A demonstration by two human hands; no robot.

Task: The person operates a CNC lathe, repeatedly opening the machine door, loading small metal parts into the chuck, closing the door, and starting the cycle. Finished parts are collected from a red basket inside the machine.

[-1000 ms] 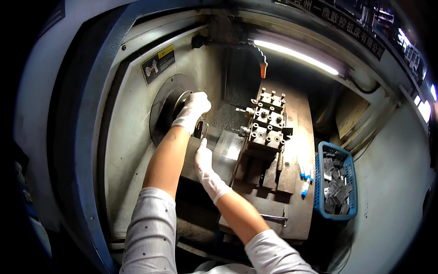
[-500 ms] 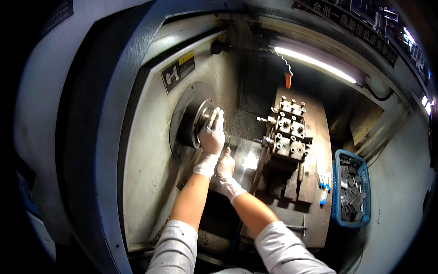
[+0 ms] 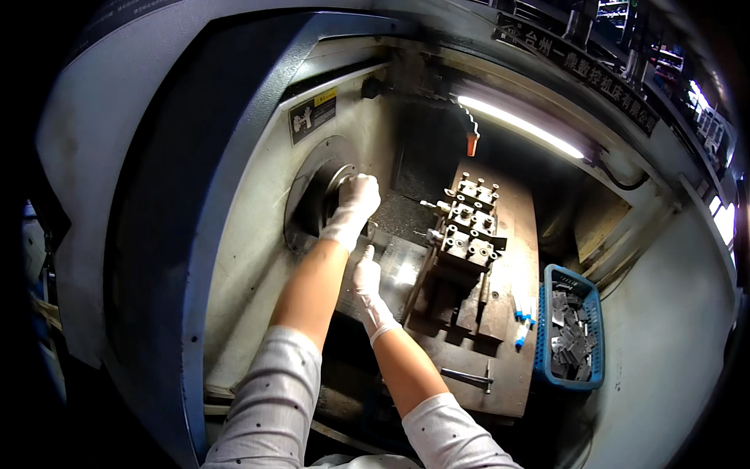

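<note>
— What does the gloved left hand [image 3: 355, 205] hold?
— It's curled over the round grey metal chuck [image 3: 332, 187]; whatever's underneath is hidden.
— The gloved right hand [image 3: 366, 275]?
— Below it, fingers together; its grip can't be made out.

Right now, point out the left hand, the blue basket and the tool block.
left hand [image 3: 355, 202], head view, back of the glove.
blue basket [image 3: 542, 344], head view, left rim.
tool block [image 3: 467, 227], head view, top face.

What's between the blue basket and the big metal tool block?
In the head view, small blue-and-white tubes lie on the metal bed between blue basket and tool block.
</note>
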